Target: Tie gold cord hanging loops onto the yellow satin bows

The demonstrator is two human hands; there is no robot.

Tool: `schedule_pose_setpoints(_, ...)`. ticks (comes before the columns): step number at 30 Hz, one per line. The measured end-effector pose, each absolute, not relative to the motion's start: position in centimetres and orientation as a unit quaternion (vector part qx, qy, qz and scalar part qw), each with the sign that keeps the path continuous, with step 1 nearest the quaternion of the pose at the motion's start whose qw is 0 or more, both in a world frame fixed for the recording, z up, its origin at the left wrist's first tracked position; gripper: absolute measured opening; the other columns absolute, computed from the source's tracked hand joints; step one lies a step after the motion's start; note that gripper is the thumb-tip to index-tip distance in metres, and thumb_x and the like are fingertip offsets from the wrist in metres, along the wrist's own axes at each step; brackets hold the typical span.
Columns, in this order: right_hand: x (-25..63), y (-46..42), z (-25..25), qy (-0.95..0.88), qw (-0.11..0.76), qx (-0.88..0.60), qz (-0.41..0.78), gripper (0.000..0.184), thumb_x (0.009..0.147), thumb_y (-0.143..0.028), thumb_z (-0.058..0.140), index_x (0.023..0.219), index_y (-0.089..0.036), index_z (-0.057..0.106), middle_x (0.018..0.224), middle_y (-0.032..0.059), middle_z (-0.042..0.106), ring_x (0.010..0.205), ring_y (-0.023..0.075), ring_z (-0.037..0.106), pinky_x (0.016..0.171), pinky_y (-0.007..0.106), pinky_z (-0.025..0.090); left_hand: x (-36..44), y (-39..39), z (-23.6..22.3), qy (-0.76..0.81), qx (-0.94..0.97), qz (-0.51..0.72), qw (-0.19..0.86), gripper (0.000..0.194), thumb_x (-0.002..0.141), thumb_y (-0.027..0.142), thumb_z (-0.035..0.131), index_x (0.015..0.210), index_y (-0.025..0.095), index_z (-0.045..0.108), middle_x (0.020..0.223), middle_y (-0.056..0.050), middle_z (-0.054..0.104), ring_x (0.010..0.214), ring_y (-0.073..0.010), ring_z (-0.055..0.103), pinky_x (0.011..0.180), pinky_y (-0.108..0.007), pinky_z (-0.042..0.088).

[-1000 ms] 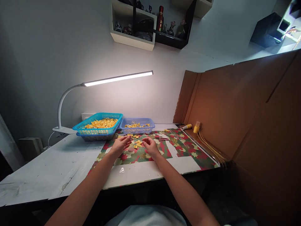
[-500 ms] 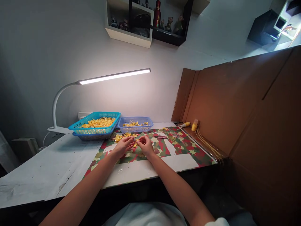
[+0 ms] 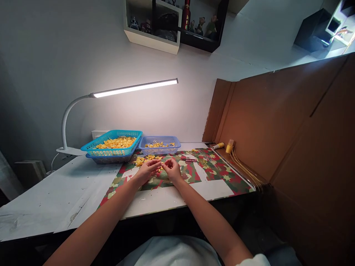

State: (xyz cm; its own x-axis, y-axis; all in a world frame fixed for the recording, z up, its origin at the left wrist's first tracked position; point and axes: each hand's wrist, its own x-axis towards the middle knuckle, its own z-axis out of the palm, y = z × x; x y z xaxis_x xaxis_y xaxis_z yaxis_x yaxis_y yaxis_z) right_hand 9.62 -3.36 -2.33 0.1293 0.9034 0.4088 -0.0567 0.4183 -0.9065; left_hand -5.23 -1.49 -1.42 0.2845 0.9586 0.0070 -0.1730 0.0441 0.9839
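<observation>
Over the patterned sheet (image 3: 191, 173), my left hand (image 3: 147, 172) and my right hand (image 3: 171, 170) meet at their fingertips. Both are closed in a pinch around something small, partly hidden by the fingers; a bit of gold shows there, but its kind cannot be made out. Just behind my left hand lies a loose heap of gold flower-shaped pieces (image 3: 142, 160). A pair of pink-handled tweezers or a similar slim tool (image 3: 189, 160) rests beyond my right hand.
A turquoise basket (image 3: 91, 150) full of gold pieces sits on another basket at the left. Beside it stands a blue-violet basket (image 3: 159, 150) with more pieces. A lamp (image 3: 135, 88) arches overhead. Gold wires (image 3: 245, 170) and a cardboard wall (image 3: 277, 122) are at the right.
My hands have stayed nearly in place, with the fingertips shifting slightly closer together. The view has tilted a little.
</observation>
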Motion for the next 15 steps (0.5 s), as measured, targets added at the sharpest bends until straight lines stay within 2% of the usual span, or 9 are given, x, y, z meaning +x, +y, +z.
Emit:
schedule_pose_setpoints(8, 9.81, -3.54, -2.28, -0.556, 0.631, -0.382, 0.383, 0.034, 0.061, -0.047, 0.078, 0.069, -0.022, 0.055, 0.059, -0.0050, 0.053, 0.054, 0.0118, 0.046, 0.053, 0.025, 0.038, -5.30, -1.85, -1.09, 0.371, 0.548, 0.432, 0.613, 0.017, 0.094, 0.028, 0.064, 0.101, 0.013, 0.065, 0.097, -0.004, 0.068, 0.079, -0.0152, 0.066, 0.069, -0.031, 0.058)
schedule_pose_setpoints(15, 10.16, -3.39, -2.60, -0.561, 0.616, -0.402, 0.380, 0.028, 0.064, -0.046, 0.078, 0.068, -0.021, 0.065, 0.060, -0.0018, 0.060, 0.055, 0.0131, 0.050, 0.051, 0.026, 0.040, -5.55, -1.82, -1.00, 0.382, 0.569, 0.434, 0.585, 0.018, 0.094, 0.027, 0.064, 0.105, 0.013, 0.065, 0.101, -0.005, 0.067, 0.083, -0.0163, 0.066, 0.071, -0.033, 0.058)
